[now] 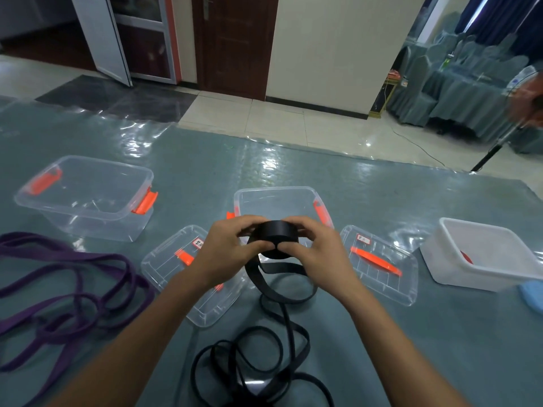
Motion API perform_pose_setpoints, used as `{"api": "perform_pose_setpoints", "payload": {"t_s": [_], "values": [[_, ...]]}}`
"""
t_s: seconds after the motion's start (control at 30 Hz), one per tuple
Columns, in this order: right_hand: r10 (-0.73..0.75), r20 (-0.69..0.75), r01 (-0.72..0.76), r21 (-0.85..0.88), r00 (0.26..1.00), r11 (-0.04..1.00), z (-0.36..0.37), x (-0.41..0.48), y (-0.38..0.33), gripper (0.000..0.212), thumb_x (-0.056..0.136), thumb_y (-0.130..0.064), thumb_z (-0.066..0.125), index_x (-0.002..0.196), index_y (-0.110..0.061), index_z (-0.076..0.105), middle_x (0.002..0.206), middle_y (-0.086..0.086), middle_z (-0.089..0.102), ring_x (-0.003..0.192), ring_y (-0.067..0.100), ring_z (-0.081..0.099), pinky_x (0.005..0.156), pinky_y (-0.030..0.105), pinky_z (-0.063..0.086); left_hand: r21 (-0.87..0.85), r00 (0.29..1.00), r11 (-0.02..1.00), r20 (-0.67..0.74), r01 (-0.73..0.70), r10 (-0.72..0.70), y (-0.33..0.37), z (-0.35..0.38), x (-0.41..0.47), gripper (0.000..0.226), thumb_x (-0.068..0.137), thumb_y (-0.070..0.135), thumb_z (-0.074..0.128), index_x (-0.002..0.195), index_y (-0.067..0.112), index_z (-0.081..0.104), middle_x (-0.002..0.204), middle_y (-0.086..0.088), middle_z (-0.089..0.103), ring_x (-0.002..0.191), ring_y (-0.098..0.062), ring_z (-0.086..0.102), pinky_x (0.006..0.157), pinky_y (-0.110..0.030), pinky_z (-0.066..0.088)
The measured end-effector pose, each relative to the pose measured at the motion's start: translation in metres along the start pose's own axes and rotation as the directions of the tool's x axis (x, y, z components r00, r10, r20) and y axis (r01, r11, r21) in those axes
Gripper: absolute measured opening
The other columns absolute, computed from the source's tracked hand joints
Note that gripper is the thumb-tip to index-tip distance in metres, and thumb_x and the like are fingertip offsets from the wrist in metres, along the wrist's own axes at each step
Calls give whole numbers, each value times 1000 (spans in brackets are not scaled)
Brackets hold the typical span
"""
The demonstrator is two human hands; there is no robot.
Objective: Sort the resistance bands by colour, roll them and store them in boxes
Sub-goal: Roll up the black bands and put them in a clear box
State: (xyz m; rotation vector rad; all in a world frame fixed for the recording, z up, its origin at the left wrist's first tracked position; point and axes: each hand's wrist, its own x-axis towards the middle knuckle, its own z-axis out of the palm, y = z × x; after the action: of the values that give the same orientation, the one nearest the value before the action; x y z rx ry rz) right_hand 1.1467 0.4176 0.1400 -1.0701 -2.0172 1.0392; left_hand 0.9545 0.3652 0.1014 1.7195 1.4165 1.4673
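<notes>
Looking down past both forearms, I see the left hand (226, 248) and the right hand (316, 251) gripping a tight roll of black resistance band (276, 234) between them, with fingers over the top and thumbs meeting at its near face. The unrolled tail (283, 324) drops from under the roll and runs back toward me in loose loops on the table cover (382, 195).

Directly behind the grip stands a clear box with orange latches (276, 189), its near rim partly hidden by the knuckles. Below the left wrist lies a clear labelled lid (167, 259), with the forearm across its near corner. A second labelled lid (379, 279) lies just right of the right hand. Further right of that is a white tub (458, 268), with something blue (531, 295) at its near corner that I cannot identify.

Well to the left of the grip and further back sits another clear latched box (73, 211). Nearer me on that side lies a tangle of purple resistance bands (67, 289), apart from the black loops.
</notes>
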Motion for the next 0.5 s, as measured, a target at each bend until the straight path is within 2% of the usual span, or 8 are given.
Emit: {"api": "perform_pose_setpoints", "payload": {"t_s": [0.07,0.13,0.17,0.23,0.33,0.5], "values": [[90,-22,-82,238,996,968,-3,1,0,34,81,3,75,108,-16,71,100,-3,76,98,14,72,87,29,57,-160,995,984,-40,83,-90,-2,2,0,36,77,19,83,110,26,72,103,9,76,99,-15,73,90,-21,55],[202,0,-169,545,979,821,-4,0,0,33,87,7,67,117,-7,67,107,9,75,100,27,73,83,38,62,-293,988,948,-43,127,-146,-2,2,-1,39,75,14,85,110,28,73,104,1,77,99,-19,74,89,-24,57],[231,15,-188,638,973,747,-4,0,0,32,90,7,64,120,-4,64,113,13,73,103,31,72,83,42,62,-326,986,935,-35,140,-160,-1,3,-2,40,75,15,85,110,31,73,104,0,77,99,-20,74,89,-25,57],[248,40,-201,714,968,671,-2,0,0,32,93,6,60,124,-1,61,120,18,70,106,33,71,85,44,61,-358,984,921,-27,154,-175,1,5,-4,40,73,23,85,109,38,74,104,0,78,99,-20,74,88,-24,57],[259,50,-205,760,965,617,5,-3,0,32,94,6,59,126,0,59,123,21,68,108,33,70,87,44,60,-389,981,905,-23,171,-195,3,6,-4,38,73,31,84,108,43,73,106,3,77,101,-18,74,87,-21,56],[299,0,-193,763,954,617,12,-4,8,32,92,7,61,123,-1,60,123,20,68,107,34,70,87,46,61,-351,979,920,-37,174,-199,0,11,-4,36,80,17,81,112,30,73,106,3,78,100,-18,75,89,-26,58]]}}
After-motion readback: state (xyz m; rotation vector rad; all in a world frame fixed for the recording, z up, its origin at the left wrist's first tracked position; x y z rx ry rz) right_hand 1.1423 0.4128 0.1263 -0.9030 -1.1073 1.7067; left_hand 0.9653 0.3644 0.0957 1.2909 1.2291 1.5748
